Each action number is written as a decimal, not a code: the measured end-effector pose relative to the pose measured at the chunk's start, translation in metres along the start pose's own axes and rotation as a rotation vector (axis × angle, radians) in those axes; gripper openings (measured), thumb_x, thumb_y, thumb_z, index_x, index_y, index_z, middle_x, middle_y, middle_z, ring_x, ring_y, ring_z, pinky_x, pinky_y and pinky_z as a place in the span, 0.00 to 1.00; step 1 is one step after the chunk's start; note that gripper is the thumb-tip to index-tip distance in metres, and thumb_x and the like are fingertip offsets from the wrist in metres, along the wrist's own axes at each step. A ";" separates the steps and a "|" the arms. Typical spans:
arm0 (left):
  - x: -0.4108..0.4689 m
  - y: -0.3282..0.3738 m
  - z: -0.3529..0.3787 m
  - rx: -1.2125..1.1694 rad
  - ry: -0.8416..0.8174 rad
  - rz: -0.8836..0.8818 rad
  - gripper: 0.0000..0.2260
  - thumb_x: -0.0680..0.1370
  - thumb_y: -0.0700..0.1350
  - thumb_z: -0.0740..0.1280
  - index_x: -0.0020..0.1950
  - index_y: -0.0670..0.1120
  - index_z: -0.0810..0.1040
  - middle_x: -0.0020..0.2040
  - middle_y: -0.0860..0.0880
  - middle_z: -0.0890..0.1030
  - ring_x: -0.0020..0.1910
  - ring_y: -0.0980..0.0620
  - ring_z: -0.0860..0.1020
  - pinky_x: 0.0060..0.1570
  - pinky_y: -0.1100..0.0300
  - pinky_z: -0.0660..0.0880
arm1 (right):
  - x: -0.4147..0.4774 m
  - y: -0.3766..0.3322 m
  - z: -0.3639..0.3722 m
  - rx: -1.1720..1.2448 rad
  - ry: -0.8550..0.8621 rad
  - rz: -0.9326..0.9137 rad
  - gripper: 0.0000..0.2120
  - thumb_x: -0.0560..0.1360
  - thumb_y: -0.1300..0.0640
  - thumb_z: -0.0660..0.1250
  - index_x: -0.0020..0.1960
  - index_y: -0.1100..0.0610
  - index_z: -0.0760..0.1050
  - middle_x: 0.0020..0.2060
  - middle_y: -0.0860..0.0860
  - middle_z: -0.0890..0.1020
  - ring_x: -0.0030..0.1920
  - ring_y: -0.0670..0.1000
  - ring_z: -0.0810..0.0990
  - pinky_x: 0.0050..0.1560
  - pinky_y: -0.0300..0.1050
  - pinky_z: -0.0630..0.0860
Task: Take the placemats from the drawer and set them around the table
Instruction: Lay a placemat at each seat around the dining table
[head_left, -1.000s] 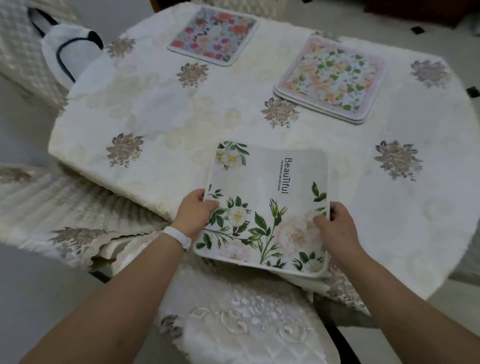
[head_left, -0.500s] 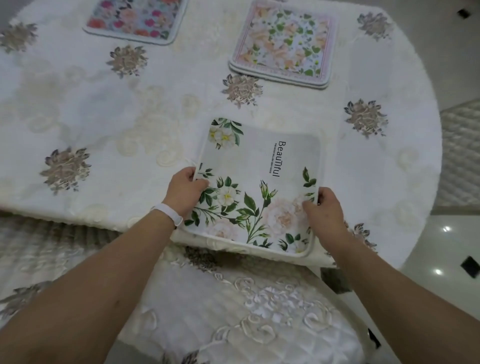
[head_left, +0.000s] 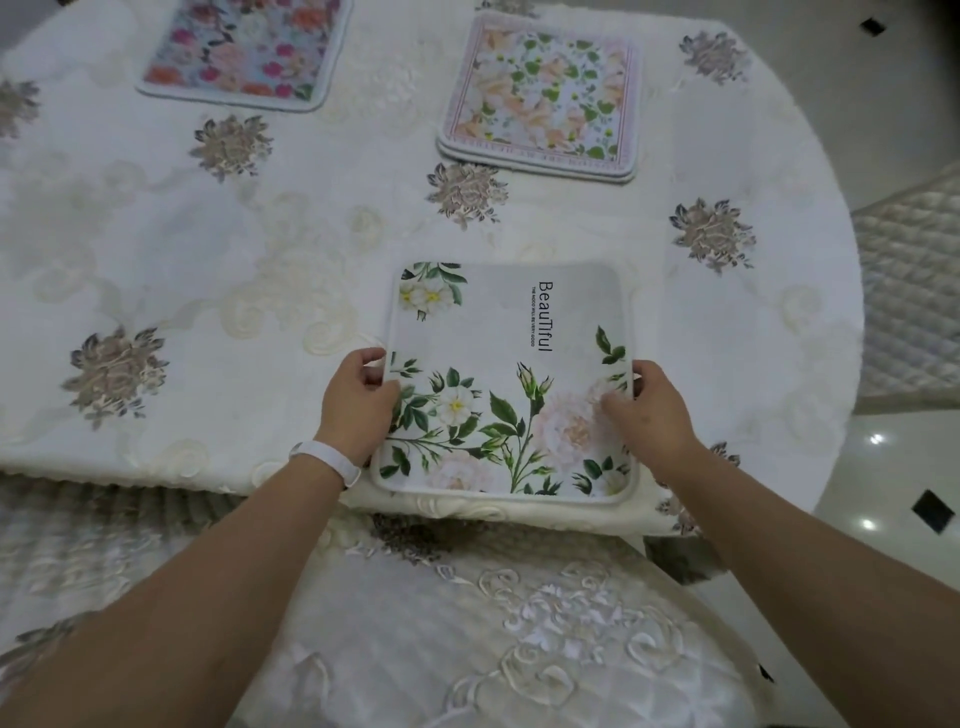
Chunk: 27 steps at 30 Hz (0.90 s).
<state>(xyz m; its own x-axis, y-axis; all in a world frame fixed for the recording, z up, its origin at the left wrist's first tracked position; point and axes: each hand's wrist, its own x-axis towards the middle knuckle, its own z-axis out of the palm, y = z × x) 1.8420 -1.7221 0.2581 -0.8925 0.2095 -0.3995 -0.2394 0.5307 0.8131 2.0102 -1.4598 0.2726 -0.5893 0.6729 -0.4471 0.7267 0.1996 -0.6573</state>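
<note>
Pink-flowered placemat (head_left: 244, 49), top cropped

One head-worn view looks steeply down, close over the table's (head_left: 156, 291) near edge.

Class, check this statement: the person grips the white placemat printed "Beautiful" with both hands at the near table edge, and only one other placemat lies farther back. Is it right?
Not quite. The head view shows more than one farther back: a pink-flowered placemat and a stack of peach-flowered placemats. The rest holds: left hand and right hand grip the "Beautiful" placemat at the near edge.
</note>
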 end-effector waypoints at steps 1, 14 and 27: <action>0.000 -0.002 -0.002 0.040 -0.011 0.031 0.19 0.77 0.38 0.67 0.68 0.45 0.72 0.51 0.49 0.79 0.45 0.53 0.77 0.55 0.53 0.76 | -0.002 0.001 0.002 -0.014 0.011 -0.008 0.23 0.75 0.58 0.67 0.68 0.57 0.68 0.51 0.51 0.79 0.46 0.51 0.79 0.46 0.47 0.78; 0.003 -0.013 0.062 1.082 -0.335 0.790 0.31 0.80 0.61 0.46 0.80 0.50 0.50 0.81 0.50 0.48 0.79 0.51 0.44 0.76 0.48 0.42 | 0.001 -0.002 0.076 -0.912 -0.249 -0.725 0.34 0.79 0.35 0.44 0.80 0.52 0.49 0.80 0.52 0.50 0.79 0.56 0.47 0.77 0.60 0.45; 0.117 0.058 0.100 1.074 -0.195 0.593 0.26 0.82 0.59 0.45 0.80 0.55 0.46 0.81 0.51 0.46 0.79 0.50 0.42 0.76 0.47 0.42 | 0.115 -0.071 0.079 -0.813 -0.099 -0.660 0.34 0.78 0.33 0.43 0.80 0.47 0.42 0.80 0.48 0.45 0.79 0.53 0.42 0.77 0.59 0.40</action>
<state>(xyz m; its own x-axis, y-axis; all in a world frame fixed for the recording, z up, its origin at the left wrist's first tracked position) 1.7614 -1.5848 0.2160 -0.6622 0.7164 -0.2197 0.6978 0.6964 0.1677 1.8628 -1.4528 0.2199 -0.9542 0.2023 -0.2203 0.2471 0.9482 -0.1998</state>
